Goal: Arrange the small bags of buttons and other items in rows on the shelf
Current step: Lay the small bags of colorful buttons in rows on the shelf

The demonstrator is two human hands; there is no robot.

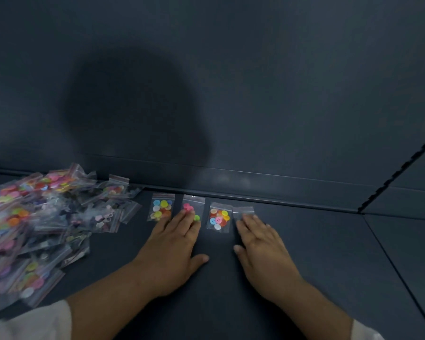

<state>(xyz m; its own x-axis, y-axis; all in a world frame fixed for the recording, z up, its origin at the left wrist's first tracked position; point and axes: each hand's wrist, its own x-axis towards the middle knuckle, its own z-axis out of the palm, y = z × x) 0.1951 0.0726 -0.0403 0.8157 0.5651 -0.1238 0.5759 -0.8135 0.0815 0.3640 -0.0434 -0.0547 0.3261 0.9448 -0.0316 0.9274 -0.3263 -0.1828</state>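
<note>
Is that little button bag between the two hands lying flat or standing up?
Lying flat: the bag rests face-up on the shelf, its whole front visible.

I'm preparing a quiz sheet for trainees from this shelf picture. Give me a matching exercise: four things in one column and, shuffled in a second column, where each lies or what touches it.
Things
1. pile of bags
2. second bag in the row, counted from the left
3. third bag
4. fourth bag

States
a. under the fingertips of the right hand
b. heaped loose at the left end of the shelf
c. lies untouched between the two hands
d. under the fingertips of the left hand

Pairs: 1-b, 2-d, 3-c, 4-a
</note>
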